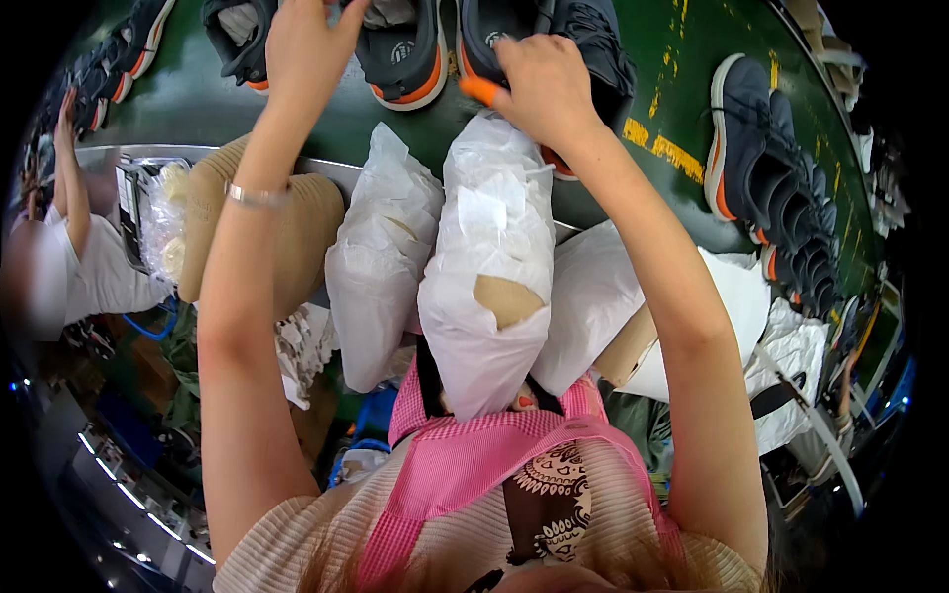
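My left hand (308,40) reaches over the green work surface (657,59) between two dark grey sneakers. Its thumb stands apart, and its fingers are cut off by the top edge. A sneaker (400,54) with an orange and white sole stands beside that thumb, and another sneaker (242,40) stuffed with paper is to its left. My right hand (549,84), with an orange cover on one digit, closes over the heel of a dark sneaker (479,25). Another laced sneaker (603,64) lies just right of it. Below my hands stands a white tissue-wrapped bundle (484,267) with torn paper showing tan inside.
Two more white bundles (381,267) (593,296) flank the middle one. A tan padded form (311,227) is by my left forearm. Rows of sneakers (756,148) line the right side and the far left. Another person (89,247) works at the left.
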The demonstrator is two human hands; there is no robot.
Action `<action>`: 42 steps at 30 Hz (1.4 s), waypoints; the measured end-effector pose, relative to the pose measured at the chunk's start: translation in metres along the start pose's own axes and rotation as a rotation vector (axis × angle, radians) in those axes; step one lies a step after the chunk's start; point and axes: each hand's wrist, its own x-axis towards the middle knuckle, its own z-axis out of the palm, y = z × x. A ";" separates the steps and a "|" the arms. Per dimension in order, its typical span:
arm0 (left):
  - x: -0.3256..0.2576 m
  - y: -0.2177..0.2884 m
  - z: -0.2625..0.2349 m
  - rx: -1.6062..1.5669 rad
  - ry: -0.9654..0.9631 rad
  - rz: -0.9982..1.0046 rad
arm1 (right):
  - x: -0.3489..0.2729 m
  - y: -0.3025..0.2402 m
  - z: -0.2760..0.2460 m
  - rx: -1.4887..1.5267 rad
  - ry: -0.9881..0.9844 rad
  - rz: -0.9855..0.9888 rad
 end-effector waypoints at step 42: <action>-0.175 0.078 -0.079 -0.873 -0.631 -0.906 | -0.077 -0.238 0.006 0.394 0.290 0.192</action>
